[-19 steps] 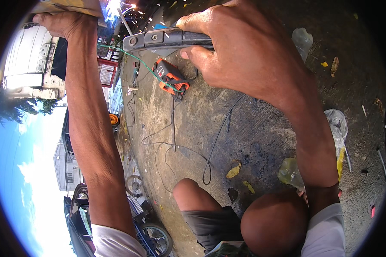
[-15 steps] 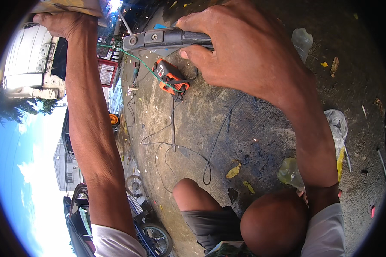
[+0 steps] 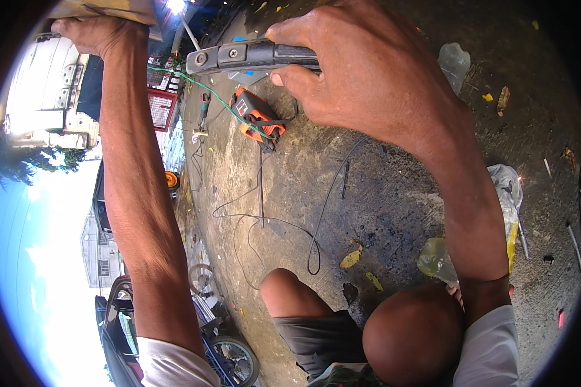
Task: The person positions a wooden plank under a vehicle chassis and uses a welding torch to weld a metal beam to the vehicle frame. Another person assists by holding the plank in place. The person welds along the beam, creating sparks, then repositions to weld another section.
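My right hand [image 3: 368, 77] is closed round the black handle of an electrode holder [image 3: 252, 57], which points left across the upper middle. A thin welding rod [image 3: 191, 35] slants up from its jaw to a bright welding arc [image 3: 175, 6] at the top edge. My left hand [image 3: 100, 37], at the upper left, grips the lower edge of a tan, flat-looking panel [image 3: 119, 9]. The top of the picture cuts that panel off, so I cannot tell its full shape. Glare hides the metal at the arc.
An orange and grey welding machine [image 3: 258, 116] stands on wet concrete, with a green cable [image 3: 219, 97] passing over it. A black cable [image 3: 313, 248] loops nearer my knees. Clear plastic bottles [image 3: 454, 64], a plastic bag [image 3: 507, 187] and loose rods [image 3: 574, 248] lie right; a motorcycle [image 3: 235, 358] stands lower left.
The arc keeps burning, its glare now a little smaller and its blue streaks weaker. Both hands stay almost in place, and the rod has shifted very slightly.
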{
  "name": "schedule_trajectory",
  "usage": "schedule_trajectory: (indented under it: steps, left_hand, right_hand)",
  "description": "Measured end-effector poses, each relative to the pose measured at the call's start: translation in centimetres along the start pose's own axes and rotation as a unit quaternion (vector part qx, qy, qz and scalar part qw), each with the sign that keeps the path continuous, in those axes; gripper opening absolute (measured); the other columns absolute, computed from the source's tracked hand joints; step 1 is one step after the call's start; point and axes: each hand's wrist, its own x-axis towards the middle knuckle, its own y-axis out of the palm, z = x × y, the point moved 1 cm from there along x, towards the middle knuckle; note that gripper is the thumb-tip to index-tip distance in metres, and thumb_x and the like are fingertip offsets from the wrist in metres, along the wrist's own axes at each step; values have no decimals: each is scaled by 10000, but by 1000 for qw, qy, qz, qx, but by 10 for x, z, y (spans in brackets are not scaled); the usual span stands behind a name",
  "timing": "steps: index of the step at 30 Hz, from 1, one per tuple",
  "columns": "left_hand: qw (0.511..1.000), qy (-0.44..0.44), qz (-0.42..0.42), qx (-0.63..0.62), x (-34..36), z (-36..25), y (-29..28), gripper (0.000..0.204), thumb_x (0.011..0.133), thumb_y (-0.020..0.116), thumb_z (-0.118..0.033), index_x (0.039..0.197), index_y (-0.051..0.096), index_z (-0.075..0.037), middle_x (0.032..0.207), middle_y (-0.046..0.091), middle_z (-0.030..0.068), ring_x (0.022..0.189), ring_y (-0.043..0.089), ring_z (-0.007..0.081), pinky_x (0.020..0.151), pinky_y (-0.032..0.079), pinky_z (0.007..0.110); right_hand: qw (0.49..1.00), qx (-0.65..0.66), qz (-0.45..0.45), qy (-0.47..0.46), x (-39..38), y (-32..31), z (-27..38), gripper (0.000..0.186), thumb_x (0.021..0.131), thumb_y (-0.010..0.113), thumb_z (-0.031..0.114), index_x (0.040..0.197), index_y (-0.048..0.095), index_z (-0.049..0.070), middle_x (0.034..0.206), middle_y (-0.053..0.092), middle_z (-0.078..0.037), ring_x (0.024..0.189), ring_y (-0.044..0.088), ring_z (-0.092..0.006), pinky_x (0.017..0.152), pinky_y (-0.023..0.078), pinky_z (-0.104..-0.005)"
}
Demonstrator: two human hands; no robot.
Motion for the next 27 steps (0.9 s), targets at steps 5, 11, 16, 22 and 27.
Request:
schedule_trajectory:
  steps: [5,11,16,22,27]
  left_hand:
    - [963,-39,30,-265,14,16,-2,545,1032,413,-508,1370,547,-102,1292,649,75,1166,646,237,1009,572,424]
    - [959,-62,-12,-276,3,12,1,575,1056,392,-562,1296,597,-82,1217,673,52,1144,652,202,973,583,402]
    - [986,-2,-51,-161,-6,1,1,545,1042,465,-526,1315,591,-72,1245,660,70,1161,637,211,984,562,394]
    - [980,148,-123,60,-12,-18,12,533,1018,575,-437,1396,537,-64,1325,630,106,1182,621,248,1008,530,389]
    - [952,211,-154,158,-12,-21,14,555,1007,628,-389,1438,510,-59,1365,616,124,1192,612,266,1021,515,386]
  right_hand:
    - [1000,11,-21,-13,-2,0,-2,214,850,615,152,911,670,-46,747,671,-272,745,710,-426,750,558,-535]
    - [1000,-13,-11,15,2,-1,1,191,842,621,136,894,671,-41,720,661,-270,727,708,-424,739,552,-541]
    - [986,-22,-145,-79,-8,46,-32,373,851,778,237,1189,758,80,1033,750,-170,1027,695,-348,961,532,-444]
    - [991,-2,-105,-85,-11,58,-49,361,856,769,217,1177,757,54,983,751,-184,989,702,-367,931,540,-462]
    - [988,12,-122,-93,-16,65,-55,362,858,763,209,1174,751,33,980,748,-194,968,703,-387,918,544,-461]
